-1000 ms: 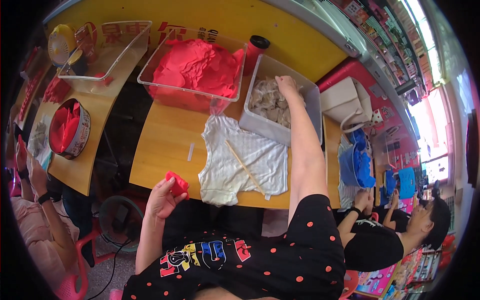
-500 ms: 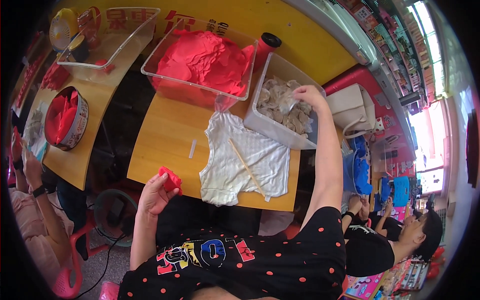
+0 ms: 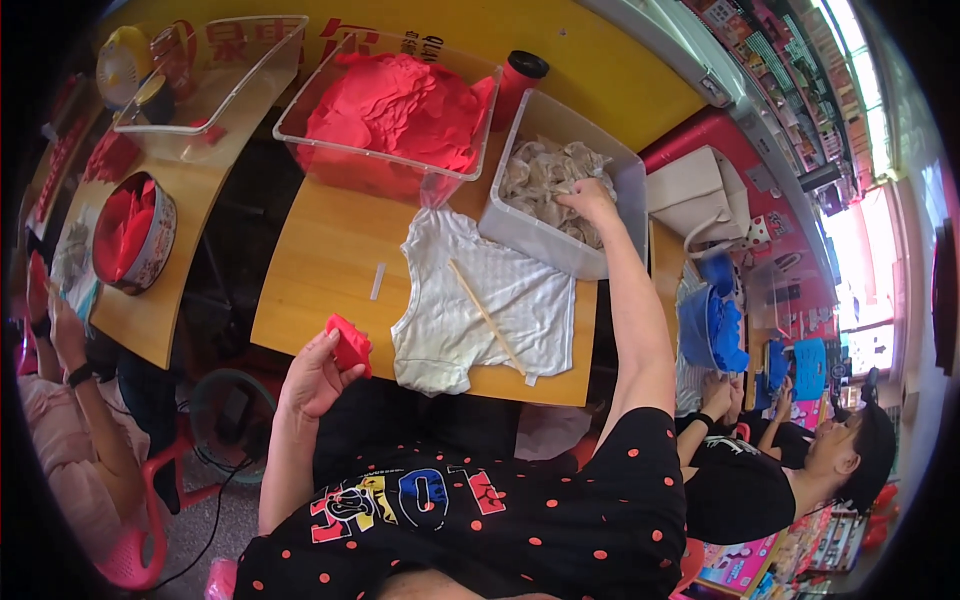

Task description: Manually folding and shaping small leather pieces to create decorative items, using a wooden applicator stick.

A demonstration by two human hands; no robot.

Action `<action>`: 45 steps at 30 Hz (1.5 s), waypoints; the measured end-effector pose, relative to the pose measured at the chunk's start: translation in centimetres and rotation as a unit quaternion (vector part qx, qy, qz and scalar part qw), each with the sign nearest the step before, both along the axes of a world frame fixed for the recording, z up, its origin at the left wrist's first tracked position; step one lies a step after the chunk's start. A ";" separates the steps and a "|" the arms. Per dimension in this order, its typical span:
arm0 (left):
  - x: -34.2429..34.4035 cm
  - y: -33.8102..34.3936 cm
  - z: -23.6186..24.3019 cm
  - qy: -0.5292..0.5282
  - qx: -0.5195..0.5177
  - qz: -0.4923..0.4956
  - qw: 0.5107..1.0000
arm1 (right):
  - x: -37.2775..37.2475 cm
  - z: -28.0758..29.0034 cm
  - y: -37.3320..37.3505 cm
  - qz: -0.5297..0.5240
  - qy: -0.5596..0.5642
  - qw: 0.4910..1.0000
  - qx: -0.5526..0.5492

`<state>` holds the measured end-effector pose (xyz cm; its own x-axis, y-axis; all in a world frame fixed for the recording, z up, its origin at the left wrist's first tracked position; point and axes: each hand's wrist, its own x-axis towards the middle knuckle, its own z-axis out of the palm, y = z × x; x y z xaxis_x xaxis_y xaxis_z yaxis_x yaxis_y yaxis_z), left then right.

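My left hand point(image 3: 320, 372) pinches a soft red piece point(image 3: 350, 345) in front of the table's near edge. My right hand point(image 3: 582, 200) reaches into a translucent bin point(image 3: 627, 240) among crumpled beige, plastic-like pieces point(image 3: 545, 165), fingers closed on them or on something hidden there. A white cloth garment point(image 3: 440, 330) lies on the wooden table point(image 3: 300, 270), with a light wooden stick point(image 3: 480, 315) across it and a small pale strip point(image 3: 377, 282) to its left. Behind is a clear tub point(image 3: 470, 175) heaped with red cut-out pieces point(image 3: 390, 110).
A red cup point(image 3: 520, 70) stands between the tubs. A side table point(image 3: 165, 330) at left holds a round tin point(image 3: 160, 240). At right are a pale bag point(image 3: 700, 190), blue containers point(image 3: 715, 330) and a capped co-worker point(image 3: 740, 480); another person point(image 3: 85, 450) sits at left.
My right hand has shifted within the bin, first rightward, then back toward the middle, lower than a second ago. My left hand has moved slightly, still holding the red piece.
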<state>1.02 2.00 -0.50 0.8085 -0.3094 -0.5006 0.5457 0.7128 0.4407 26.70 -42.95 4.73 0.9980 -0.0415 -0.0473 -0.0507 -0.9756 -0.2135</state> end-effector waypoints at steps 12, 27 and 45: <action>1.1 -0.3 2.2 0.015 -0.060 0.014 0.998 | -11.1 6.3 8.9 0.010 0.046 0.624 0.780; 0.8 -2.6 -0.2 0.010 -0.105 -0.030 0.994 | -25.9 -1.6 23.2 0.013 0.113 0.678 0.727; 0.6 -4.5 0.4 -0.096 0.170 -0.096 0.976 | -26.1 -3.7 23.1 -0.004 0.014 0.804 0.595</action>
<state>1.64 -2.51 -0.11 0.8409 -0.3062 -0.4462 0.5390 0.4009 0.7408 0.65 -19.89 1.03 0.9958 0.0426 -0.0805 -0.0769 -0.0808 -0.9938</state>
